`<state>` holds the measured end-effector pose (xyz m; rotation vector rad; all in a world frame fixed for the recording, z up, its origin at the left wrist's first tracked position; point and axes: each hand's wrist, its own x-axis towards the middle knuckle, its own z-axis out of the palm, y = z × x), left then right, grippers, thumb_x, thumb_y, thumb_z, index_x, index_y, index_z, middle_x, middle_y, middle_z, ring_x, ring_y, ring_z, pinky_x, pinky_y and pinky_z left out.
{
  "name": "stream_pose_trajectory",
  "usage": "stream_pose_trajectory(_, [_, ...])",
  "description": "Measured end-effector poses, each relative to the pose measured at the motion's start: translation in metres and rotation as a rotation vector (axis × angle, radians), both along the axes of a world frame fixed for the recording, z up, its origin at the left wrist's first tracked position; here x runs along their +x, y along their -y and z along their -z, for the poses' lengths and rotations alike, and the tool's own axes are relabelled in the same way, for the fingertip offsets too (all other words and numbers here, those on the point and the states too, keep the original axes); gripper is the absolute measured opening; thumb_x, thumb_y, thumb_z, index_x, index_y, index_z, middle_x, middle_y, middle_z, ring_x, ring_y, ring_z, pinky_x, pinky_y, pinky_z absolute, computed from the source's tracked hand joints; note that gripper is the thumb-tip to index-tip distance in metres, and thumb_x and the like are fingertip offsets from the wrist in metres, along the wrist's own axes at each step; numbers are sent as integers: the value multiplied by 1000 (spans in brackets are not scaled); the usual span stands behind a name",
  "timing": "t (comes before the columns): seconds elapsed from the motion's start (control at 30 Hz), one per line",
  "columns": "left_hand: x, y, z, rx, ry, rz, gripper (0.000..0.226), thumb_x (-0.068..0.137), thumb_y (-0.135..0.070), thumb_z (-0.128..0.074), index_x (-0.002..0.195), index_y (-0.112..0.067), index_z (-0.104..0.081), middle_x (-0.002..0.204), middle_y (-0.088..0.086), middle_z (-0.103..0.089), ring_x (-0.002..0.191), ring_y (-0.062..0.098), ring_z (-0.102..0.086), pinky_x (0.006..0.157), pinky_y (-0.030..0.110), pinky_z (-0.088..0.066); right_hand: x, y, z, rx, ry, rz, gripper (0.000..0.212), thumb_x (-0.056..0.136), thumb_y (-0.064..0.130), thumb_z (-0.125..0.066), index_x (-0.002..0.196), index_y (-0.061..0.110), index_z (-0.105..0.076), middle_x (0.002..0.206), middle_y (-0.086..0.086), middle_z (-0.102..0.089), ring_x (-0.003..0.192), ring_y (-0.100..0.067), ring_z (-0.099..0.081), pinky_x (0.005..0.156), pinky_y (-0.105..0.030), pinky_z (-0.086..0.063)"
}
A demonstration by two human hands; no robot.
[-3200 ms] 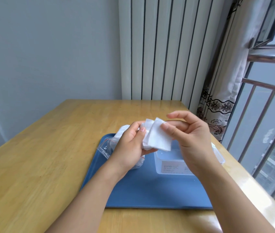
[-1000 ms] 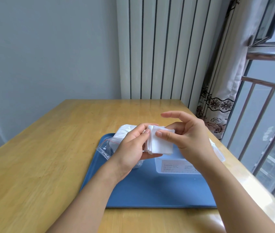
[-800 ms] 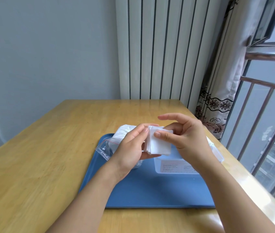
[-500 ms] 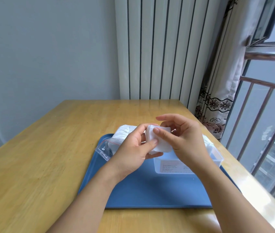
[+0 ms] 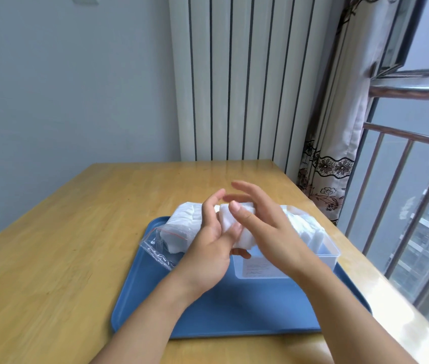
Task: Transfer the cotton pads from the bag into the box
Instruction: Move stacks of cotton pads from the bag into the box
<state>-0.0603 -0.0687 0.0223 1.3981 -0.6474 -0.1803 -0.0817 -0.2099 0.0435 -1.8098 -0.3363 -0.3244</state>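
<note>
Presently, both hands are raised above the blue tray, which lies on the wooden desk. Between them is a small stack of white cotton pads, held above the near left corner of the box. The left hand supports the stack from the left and below — its fingers curl round the pads, with the index finger extended upward. The right hand pinches the stack from the right, thumb pressed on the facing pad, the remaining fingers spread and somewhat blurred.

The box is translucent plastic, open at the top, standing on the right half of the tray; it carries a pale label on its near wall and already contains upright white pads along its far side. The bag — clear plastic with a red seal line — lies on the tray's far left corner, just beside the box, with more white pads inside. A white radiator and patterned curtain stand behind the desk.
</note>
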Motion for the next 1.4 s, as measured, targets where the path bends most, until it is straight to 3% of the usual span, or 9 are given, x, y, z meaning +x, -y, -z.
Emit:
stream_pose_trajectory(0.1, [3, -1, -1, -68, -64, -66, 69, 87, -30, -62, 144, -36, -26, 123, -2, -72, 109, 18, -70, 75, 26, -57, 0, 22, -9, -11, -72, -47, 35, 85, 26, -70, 120, 20, -70, 106, -3, -78, 99, -21, -73, 86, -33, -58])
stream_pose_trajectory(0.27, [4, -1, 2, 19, -17, -116, 69, 79, -32, -71, 140, -25, -39, 118, 2, -75, 111, 18, -71, 87, 28, -58, -5, 32, -16, -2, -157, 16, 26, 90, 7, -73, 114, 16, -73, 110, -16, -73, 102, -35, -70, 82, -32, -61])
stream_pose_trajectory(0.37, [5, 0, 7, 127, 87, -209, 61, 83, -28, -78, 134, -30, -44, 111, -3, -76, 106, 14, -71, 85, 29, -57, -7, 34, -19, -78, -235, 37, 15, 87, 11, -74, 101, 13, -77, 103, -16, -76, 98, -33, -71, 92, -43, -56])
stream_pose_trajectory(0.5, [1, 5, 11, 212, 224, -302, 59, 84, -25, -80, 129, -38, -45, 105, -9, -73, 99, 6, -68, 81, 27, -58, -4, 38, -20, -148, -284, 123, 11, 75, 22, -74, 73, 11, -72, 70, -9, -65, 69, -21, -53, 66, -37, -43])
stream_pose_trajectory(0.67, [4, 4, 11, 389, 489, -412, 38, 83, -35, -80, 115, -34, -60, 99, -16, -66, 95, 4, -59, 72, 9, -42, 11, 59, -14, 32, -238, 624, 31, 72, 28, -75, 67, -1, -65, 55, -1, -49, 56, -19, -41, 58, -31, -33])
stream_pose_trajectory(0.8, [6, -3, 14, 643, 638, -343, 15, 83, -42, -77, 86, -29, -70, 79, -18, -64, 75, -4, -53, 68, 15, -40, 14, 45, -4, -205, -262, 675, 26, 70, 28, -78, 69, 3, -70, 53, -2, -54, 52, -17, -43, 47, -24, -31])
stream_pose_trajectory(0.9, [6, -3, 15, 732, 658, -287, 17, 85, -37, -76, 74, -28, -68, 68, -18, -57, 67, -6, -50, 62, 15, -35, 21, 40, 10, -481, -239, 765, 27, 63, 25, -71, 52, 9, -51, 48, -6, -47, 53, -25, -38, 46, -27, -28])
stream_pose_trajectory(1.17, [7, -2, 15, 713, 660, -252, 18, 85, -34, -76, 72, -25, -68, 67, -14, -59, 63, 8, -51, 64, 21, -44, 24, 47, 12, -730, -247, 928, 17, 70, 21, -69, 77, 8, -61, 68, -4, -54, 68, -34, -57, 59, -32, -44])
stream_pose_trajectory(1.4, [6, -1, 17, 694, 640, -246, 18, 85, -34, -76, 71, -26, -67, 69, -10, -61, 65, 11, -53, 65, 24, -46, 23, 47, 15, -753, -258, 869, 39, 73, 38, -75, 101, 17, -57, 92, 1, -59, 87, -29, -60, 67, -35, -43])
